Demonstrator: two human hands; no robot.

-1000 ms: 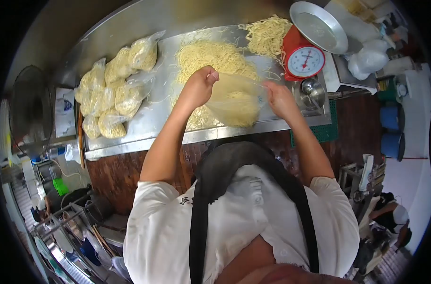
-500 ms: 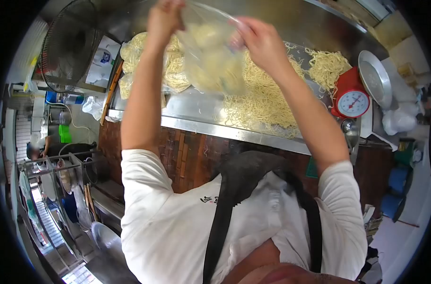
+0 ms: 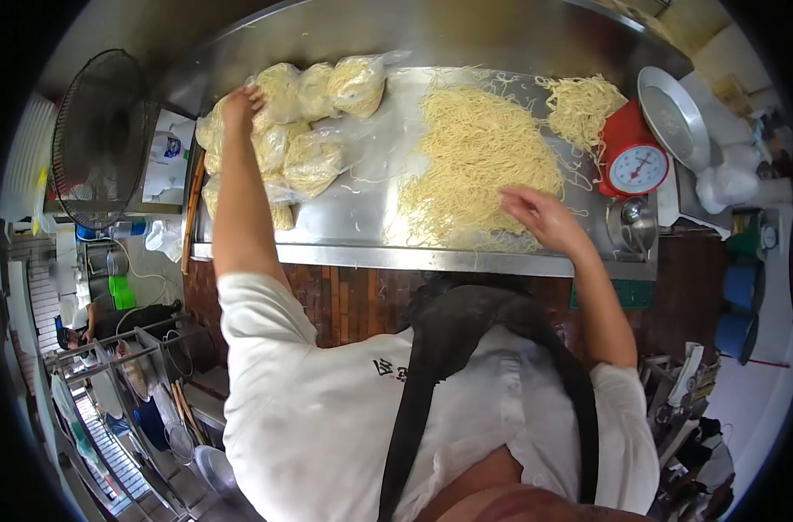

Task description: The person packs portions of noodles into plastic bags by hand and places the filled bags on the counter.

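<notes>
My left hand (image 3: 242, 108) is over the group of clear plastic bags of noodles (image 3: 314, 163) on the left part of the steel counter. Its fingers are apart and rest on or just above the bags; exact contact is hard to make out. My right hand (image 3: 542, 217) hovers at the front right edge of a wide spread of loose yellow noodles (image 3: 479, 157), fingers stretched out with nothing in them. Several noodle bags lie close together, one at the back with its plastic end (image 3: 392, 59) sticking out to the right.
A smaller noodle heap (image 3: 585, 109) lies at the back right beside a red dial scale (image 3: 637, 165) and its metal pan (image 3: 673, 117). A metal bowl (image 3: 637, 224) sits at the front right corner. A large fan (image 3: 100, 139) stands left, near wooden sticks (image 3: 194, 209).
Both hands held a clear bag of noodles up over the counter; they have let it go. My left hand has moved down-left onto the bags, my right hand down-right to the loose noodles.
</notes>
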